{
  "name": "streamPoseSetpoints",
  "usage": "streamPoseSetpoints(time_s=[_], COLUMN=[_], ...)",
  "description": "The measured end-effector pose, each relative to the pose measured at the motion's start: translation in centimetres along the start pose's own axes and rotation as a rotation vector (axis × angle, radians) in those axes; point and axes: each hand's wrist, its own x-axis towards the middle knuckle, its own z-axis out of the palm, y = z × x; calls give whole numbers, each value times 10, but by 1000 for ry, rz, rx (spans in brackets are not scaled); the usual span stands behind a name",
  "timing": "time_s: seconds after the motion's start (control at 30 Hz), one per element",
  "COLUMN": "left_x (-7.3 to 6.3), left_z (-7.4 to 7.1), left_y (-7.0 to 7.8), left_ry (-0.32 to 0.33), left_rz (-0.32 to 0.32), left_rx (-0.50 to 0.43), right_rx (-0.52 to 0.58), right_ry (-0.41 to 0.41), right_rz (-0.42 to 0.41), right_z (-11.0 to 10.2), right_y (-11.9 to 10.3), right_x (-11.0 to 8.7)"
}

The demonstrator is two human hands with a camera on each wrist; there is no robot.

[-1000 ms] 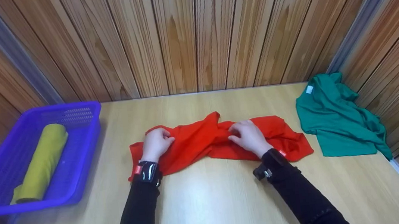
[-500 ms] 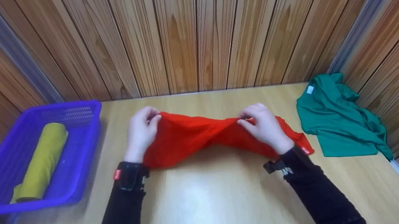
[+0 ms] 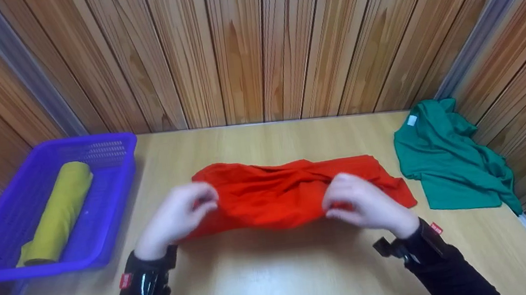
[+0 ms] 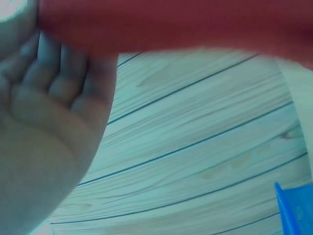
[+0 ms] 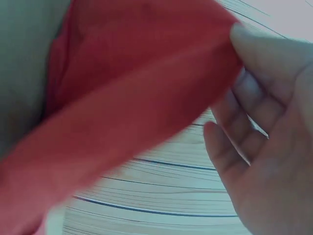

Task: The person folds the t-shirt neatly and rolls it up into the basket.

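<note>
- the red cloth (image 3: 269, 199), mid-frame, could twist or bunch if the hands pull unevenly; a light pinch could let its edge slip.
- left hand (image 3: 176, 214) pinches it near its left end; right hand (image 3: 363, 203) pinches it right of centre.
- it looks soft, limp, wrinkled, sagging between them.
- far left: smooth yellow fabric roll (image 3: 60, 215), perforated purple plastic basket (image 3: 120, 215).
- far right: crumpled green garment (image 3: 452, 160).

Red cloth (image 3: 268, 196) — green cloth (image 3: 452, 160), purple basket (image 3: 118, 203) — brown wood-grained wall (image 3: 251, 45).
</note>
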Motion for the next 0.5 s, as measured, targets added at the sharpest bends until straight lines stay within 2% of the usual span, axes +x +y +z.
streamPoseSetpoints(time_s=[0.1, 0.2, 0.27, 0.37, 0.5], left_x=[-12, -20, -24, -28, -35], left_z=[9, 23, 34, 52, 70], left_y=[-8, -20, -27, -38, -49], left_ry=[-109, -178, -200, -200, -197], left_rz=[-68, -197, -287, -382, -416], left_rx=[-23, 3, 49, 168, 291], right_rx=[39, 51, 44, 6, -38], right_ry=[-102, -187, -224, -252, -261], right_rz=[16, 82, 122, 162, 177], right_z=[11, 27, 38, 54, 71], right_y=[-2, -2, 0, 1, 1], right_x=[-9, -16, -19, -22, -26])
